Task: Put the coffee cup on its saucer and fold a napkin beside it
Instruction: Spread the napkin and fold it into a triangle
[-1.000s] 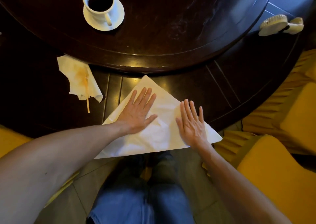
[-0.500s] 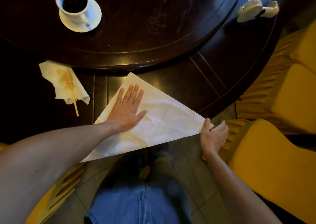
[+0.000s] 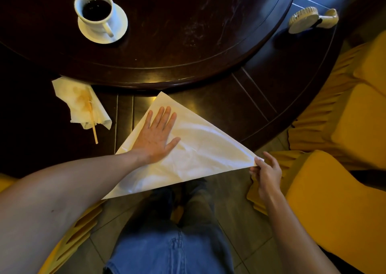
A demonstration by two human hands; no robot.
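Observation:
A white coffee cup full of dark coffee stands on its white saucer at the far left of the raised round turntable. A white napkin, folded into a triangle, lies on the table's near edge and hangs past it toward me. My left hand presses flat on the napkin's left part, fingers spread. My right hand pinches the napkin's right corner just off the table edge.
A crumpled, coffee-stained napkin with a wooden stirrer lies left of the folded one. A small cream hand-held fan rests at the far right of the dark wooden table. Yellow-covered chairs stand at right.
My right hand slid off the napkin's middle to its right corner and pinched it. My left hand stayed flat on the napkin.

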